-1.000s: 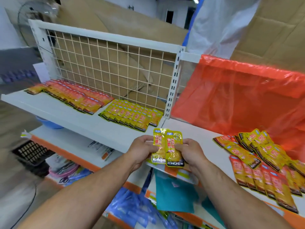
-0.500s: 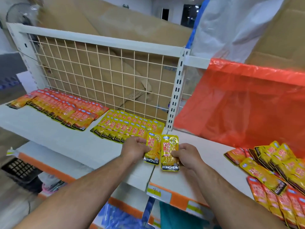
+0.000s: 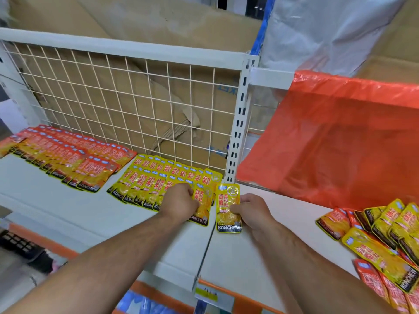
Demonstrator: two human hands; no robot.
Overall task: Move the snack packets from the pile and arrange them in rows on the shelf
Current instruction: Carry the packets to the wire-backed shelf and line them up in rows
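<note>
Both packets have come down onto the shelf (image 3: 56, 207). My left grip (image 3: 179, 201) curls round one yellow packet (image 3: 202, 206) at the yellow row (image 3: 158, 177)'s right end; my right grip (image 3: 251, 210) pinches the second packet (image 3: 227, 207) just beside it. Next, I'd release the left, then tuck the second alongside.

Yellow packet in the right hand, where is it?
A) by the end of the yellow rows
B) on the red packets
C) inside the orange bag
A: the right hand holds the yellow packet just right of the yellow rows, beside the second packet in the left hand.
</note>
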